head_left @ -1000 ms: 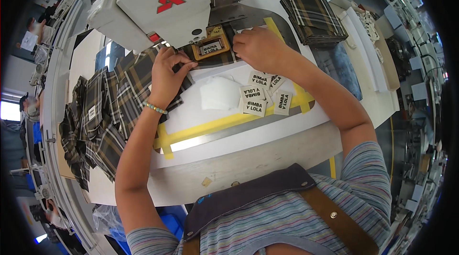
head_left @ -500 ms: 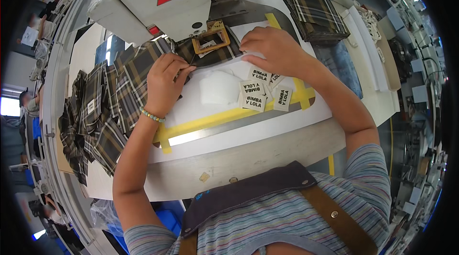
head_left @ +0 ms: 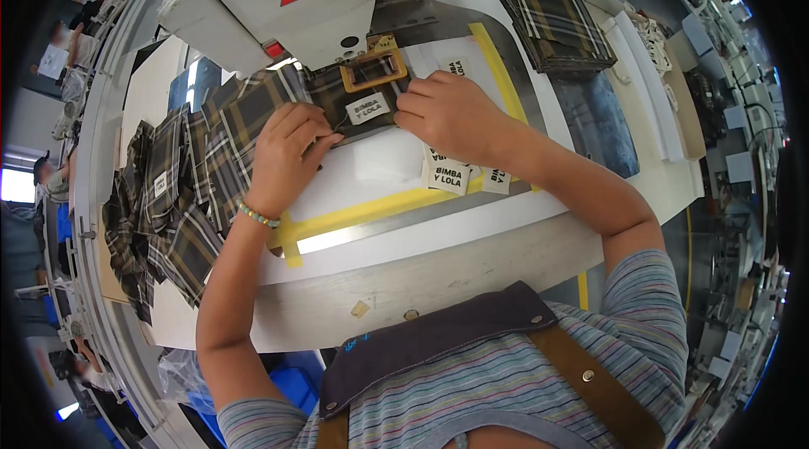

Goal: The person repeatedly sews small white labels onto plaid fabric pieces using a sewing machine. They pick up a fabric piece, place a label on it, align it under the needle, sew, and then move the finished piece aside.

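A dark plaid fabric piece [head_left: 331,91] lies under the head of a white sewing machine [head_left: 291,11]. On it sits a small white label [head_left: 367,109] with dark print, just in front of the machine's brass-coloured rectangular clamp frame [head_left: 394,75]. My left hand [head_left: 286,150] pinches the near edge of the fabric, left of the label, thumb and fingers together. At the right edge, my right hand [head_left: 451,118] has its fingers closed on the same fabric; the fingertips are partly hidden. Loose white labels [head_left: 447,177] lie below my right wrist, partly covered by it.
Crumpled plaid pieces [head_left: 181,188] pile up at the left, one bearing a label. A folded plaid stack [head_left: 560,24] stands at the back right. Yellow tape [head_left: 362,213] borders the white work surface. Another label [head_left: 458,67] lies beyond my right hand.
The fabric has come out toward me from under the clamp frame, so its label now shows whole. My right hand has moved left and slightly nearer, over some loose labels.
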`<control>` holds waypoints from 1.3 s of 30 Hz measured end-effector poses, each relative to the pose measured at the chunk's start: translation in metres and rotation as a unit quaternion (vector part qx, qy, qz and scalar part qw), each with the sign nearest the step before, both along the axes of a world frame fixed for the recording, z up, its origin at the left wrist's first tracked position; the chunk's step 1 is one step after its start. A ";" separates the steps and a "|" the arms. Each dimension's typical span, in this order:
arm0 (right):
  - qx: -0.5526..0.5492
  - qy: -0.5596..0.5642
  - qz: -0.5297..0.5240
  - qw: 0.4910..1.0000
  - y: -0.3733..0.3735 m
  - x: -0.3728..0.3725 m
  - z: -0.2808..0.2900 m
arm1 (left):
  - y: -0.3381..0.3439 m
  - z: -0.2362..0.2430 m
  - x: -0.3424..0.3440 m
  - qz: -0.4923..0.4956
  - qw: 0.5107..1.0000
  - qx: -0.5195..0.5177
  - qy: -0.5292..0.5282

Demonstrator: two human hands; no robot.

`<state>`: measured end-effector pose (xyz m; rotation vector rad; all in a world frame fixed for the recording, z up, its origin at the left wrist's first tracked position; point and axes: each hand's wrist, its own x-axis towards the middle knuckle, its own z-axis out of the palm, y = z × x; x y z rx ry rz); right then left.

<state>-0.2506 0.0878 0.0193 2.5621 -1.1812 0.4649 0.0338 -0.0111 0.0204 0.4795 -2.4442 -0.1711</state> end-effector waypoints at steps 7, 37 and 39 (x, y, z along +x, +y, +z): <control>0.001 -0.073 -0.049 0.996 0.005 -0.027 0.014 | -0.005 0.002 0.075 0.138 0.983 -0.103 -0.063; 0.125 -0.085 -0.008 0.988 0.033 0.017 0.010 | -0.044 -0.033 0.099 0.207 0.954 0.011 -0.218; 0.122 -0.107 -0.002 0.987 0.032 0.013 0.009 | -0.050 -0.033 0.110 0.212 0.951 0.014 -0.226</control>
